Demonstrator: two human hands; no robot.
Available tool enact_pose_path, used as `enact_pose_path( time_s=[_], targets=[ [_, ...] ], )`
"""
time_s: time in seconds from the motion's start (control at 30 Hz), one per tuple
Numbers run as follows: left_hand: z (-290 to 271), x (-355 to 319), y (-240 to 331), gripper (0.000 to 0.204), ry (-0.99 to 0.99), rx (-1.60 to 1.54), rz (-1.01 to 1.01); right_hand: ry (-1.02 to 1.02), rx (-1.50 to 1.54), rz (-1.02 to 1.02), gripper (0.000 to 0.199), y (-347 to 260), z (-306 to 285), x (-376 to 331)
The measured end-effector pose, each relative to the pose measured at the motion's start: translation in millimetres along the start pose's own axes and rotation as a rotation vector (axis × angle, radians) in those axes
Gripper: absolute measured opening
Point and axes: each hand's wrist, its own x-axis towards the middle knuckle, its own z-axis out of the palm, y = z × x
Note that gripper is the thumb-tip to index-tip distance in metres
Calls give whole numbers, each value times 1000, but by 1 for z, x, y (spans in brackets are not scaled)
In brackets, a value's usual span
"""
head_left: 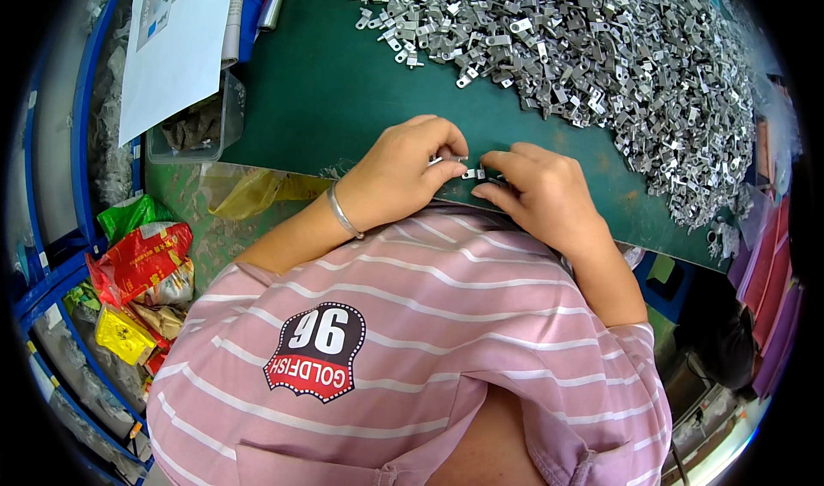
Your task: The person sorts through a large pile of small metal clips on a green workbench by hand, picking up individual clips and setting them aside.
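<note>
Near the front edge of the green work table, my left hand [402, 167] is closed, with a small silvery metal part [450, 158] between thumb and fingertips. A metal bracelet [343, 214] circles that wrist. My right hand [549, 193] is just to the right, its thumb and forefinger curved and apart. A couple of small bent metal pieces with holes [473, 175] lie on the table between the two hands, close to the right fingertips. What lies under the right palm is hidden.
A large heap of similar metal pieces [592, 48] covers the table's [343, 91] far right. At the left stand a clear plastic box [232, 113], a paper sheet [176, 66] and blue-framed shelving [86, 134]. Colourful packets [142, 263] sit lower left.
</note>
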Motion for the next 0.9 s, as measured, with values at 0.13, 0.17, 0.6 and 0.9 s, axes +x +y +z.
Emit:
enact_pose_path(
  time_s=[0.13, 0.17, 0.6, 0.9],
  targets=[
    [-25, -2, -2, 12, -67, -1166, -335, -19, 101, 52, 13, 4, 5, 6],
    [-31, -1, -6, 15, -48, -1328, -262, -16, 275, 131, 13, 7, 3, 7],
    [-24, 7, -13, 15, 132, 266, -45, -38, 389, 189, 13, 27, -29, -11],
    [-22, 11, -2, 8, 58, -939, -514, -54, 157, 93, 22, 19, -19, -19]
  ],
)
